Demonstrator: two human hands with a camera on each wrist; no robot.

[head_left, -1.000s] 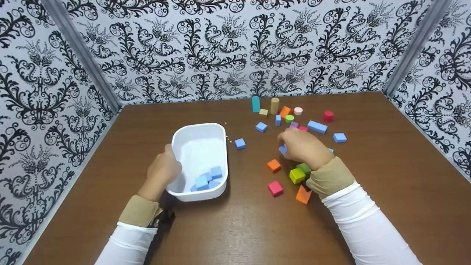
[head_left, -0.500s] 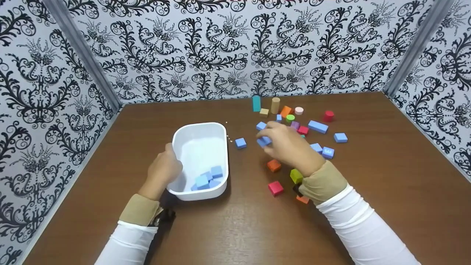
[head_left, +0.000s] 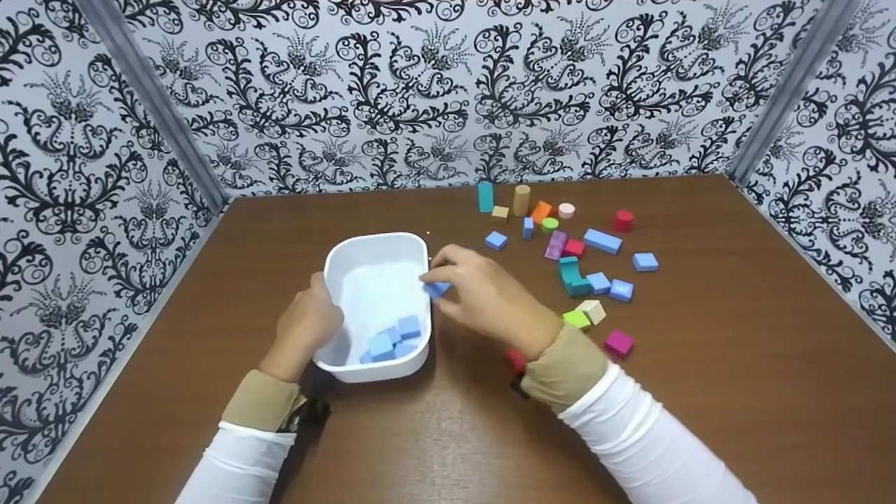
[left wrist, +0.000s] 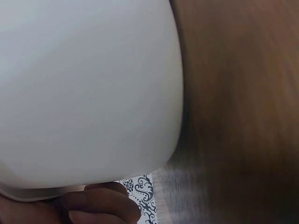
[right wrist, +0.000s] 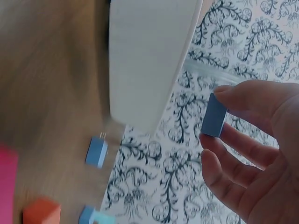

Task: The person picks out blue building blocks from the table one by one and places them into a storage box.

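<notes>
My left hand (head_left: pixel 308 318) grips the left rim of a white plastic tub (head_left: pixel 371 373) on the brown table. In the left wrist view its curled fingers (left wrist: pixel 105 203) show at the tub's rim, below the big white wall. Several light-blue blocks (head_left: pixel 382 346) lie in the tub's near right corner. Between thumb and fingertips my right hand (head_left: pixel 483 294) pinches a blue block (right wrist: pixel 214 115), held up at the tub's right rim. The right wrist view shows that block apart from the tub wall (right wrist: pixel 145 60).
Right of the tub lie loose blocks: a long blue block (head_left: pixel 603 241), a teal curved block (head_left: pixel 572 278), a magenta cube (head_left: pixel 619 343), a red cylinder (head_left: pixel 623 220) and several more. My right forearm covers some. A patterned wall (head_left: pixel 448 98) closes the table's back.
My right hand has picked up a blue block from among the loose blocks and carried it left to the tub's right rim. The left hand has stayed on the tub.
</notes>
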